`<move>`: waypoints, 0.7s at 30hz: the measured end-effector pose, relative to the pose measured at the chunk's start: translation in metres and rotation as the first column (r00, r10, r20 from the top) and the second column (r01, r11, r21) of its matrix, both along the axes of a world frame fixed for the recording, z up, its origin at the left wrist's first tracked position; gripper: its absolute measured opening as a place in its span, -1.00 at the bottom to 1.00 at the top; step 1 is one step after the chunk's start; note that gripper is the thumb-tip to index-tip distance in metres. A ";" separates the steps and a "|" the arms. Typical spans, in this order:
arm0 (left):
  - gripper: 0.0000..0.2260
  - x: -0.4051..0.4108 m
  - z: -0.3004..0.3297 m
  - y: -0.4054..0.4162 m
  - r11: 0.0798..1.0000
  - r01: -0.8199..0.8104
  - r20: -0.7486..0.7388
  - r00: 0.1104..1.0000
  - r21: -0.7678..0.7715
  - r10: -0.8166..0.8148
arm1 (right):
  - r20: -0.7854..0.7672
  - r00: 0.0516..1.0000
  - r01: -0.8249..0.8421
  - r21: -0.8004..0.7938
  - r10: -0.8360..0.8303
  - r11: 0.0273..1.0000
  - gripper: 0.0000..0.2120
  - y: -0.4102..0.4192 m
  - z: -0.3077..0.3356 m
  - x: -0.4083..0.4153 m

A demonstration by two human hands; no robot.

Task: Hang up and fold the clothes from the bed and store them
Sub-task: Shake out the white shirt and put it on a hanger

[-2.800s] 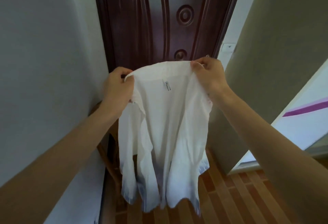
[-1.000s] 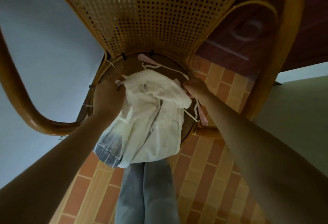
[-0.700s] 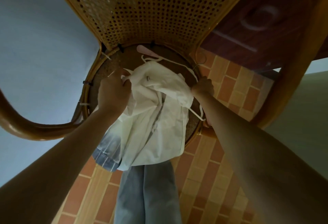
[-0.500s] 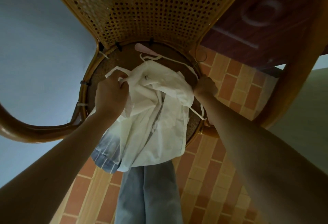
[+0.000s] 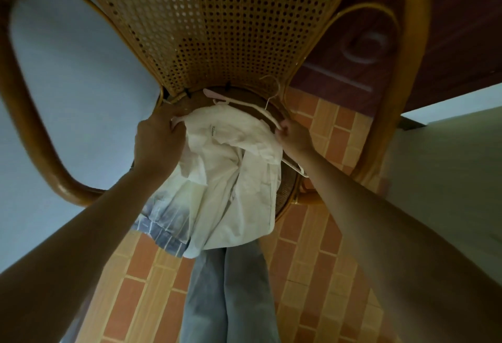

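The head view looks down onto a rattan chair (image 5: 217, 30) with a woven cane back and curved arms, standing on a brick-pattern tile floor (image 5: 312, 261). A white shirt (image 5: 231, 174), its lower hem fading to blue stripes, lies bunched on the chair's round seat and spills over the seat's front edge. The left hand (image 5: 159, 147) grips the shirt's collar at the seat's left side, fingers curled round the fabric. The right hand (image 5: 292, 133) pinches the cloth at the seat's right side, touching a white hanger (image 5: 244, 104) that lies on the seat behind the shirt, near the chair back; whether the fingers also hold the hanger cannot be told. A dark red door (image 5: 407, 57) stands behind the chair's right arm. Grey trousered legs (image 5: 228, 288) show below the seat's front edge.
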State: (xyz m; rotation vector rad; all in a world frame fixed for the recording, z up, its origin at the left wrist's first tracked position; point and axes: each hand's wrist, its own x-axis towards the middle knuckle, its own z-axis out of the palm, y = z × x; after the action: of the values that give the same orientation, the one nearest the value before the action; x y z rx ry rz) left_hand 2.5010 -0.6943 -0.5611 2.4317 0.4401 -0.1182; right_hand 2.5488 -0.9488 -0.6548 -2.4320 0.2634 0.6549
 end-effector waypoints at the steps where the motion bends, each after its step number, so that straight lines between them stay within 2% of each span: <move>1: -0.73 -0.001 0.010 0.001 1.000 -0.003 0.007 1.000 -0.001 0.003 | 0.017 1.000 -0.018 0.025 0.018 1.000 -0.81 0.004 0.011 -0.003; 5: -0.75 -0.004 0.056 0.008 1.000 0.011 0.080 0.997 0.009 -0.012 | 0.111 0.990 -0.087 0.042 0.082 0.995 -0.83 0.017 0.061 -0.009; 9: -0.79 -0.006 0.117 0.016 0.995 0.078 0.177 0.980 0.056 -0.087 | 0.186 0.981 -0.078 0.096 0.059 0.992 -0.80 0.024 0.132 -0.005; 16: -0.81 -0.003 0.248 0.021 0.981 0.176 0.339 0.920 0.087 -0.196 | 0.322 0.945 -0.104 0.166 0.046 0.981 -0.87 0.028 0.292 0.002; 21: -0.79 0.010 0.353 0.020 0.987 0.152 0.435 0.886 0.050 -0.159 | 0.352 0.936 -0.117 0.254 0.021 0.960 -0.90 0.030 0.413 0.003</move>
State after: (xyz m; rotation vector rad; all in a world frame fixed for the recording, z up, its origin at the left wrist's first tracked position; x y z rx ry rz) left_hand 2.5112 -0.6745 -0.2083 2.4085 0.0410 0.3628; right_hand 2.5522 -0.9191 -0.2418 -2.2456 -0.0555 0.2594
